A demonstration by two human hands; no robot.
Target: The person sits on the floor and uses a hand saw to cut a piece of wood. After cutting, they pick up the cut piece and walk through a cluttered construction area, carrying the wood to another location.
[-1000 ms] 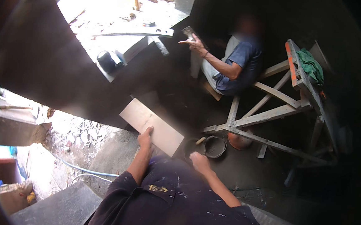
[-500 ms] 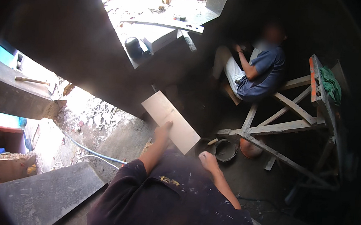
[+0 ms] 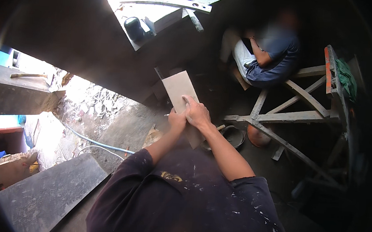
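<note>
A long beige rectangular tile (image 3: 181, 84) is held in front of my chest, tilted, its lower end close to my shirt. My left hand (image 3: 177, 121) grips its left edge. Over the tile's face and right side lies my right hand (image 3: 198, 114), its thumb pointing up along the surface; the fingers are partly hidden. A small pale tip sticks out beside my left hand, too small to name. Just beyond my right forearm stands a black bucket (image 3: 235, 137), with a light wooden handle (image 3: 222, 127) beside it.
A person (image 3: 272, 57) sits at the far right beside a wooden trestle (image 3: 289, 116) with a green cloth (image 3: 346, 79) on it. An orange rounded container (image 3: 258, 136) stands under it. A blue hose (image 3: 93, 142) crosses the left floor. A grey slab (image 3: 51, 193) lies near left.
My right hand has come up from beside the bucket onto the tile. The tile has turned more upright, and my left hand has shifted lower along its edge.
</note>
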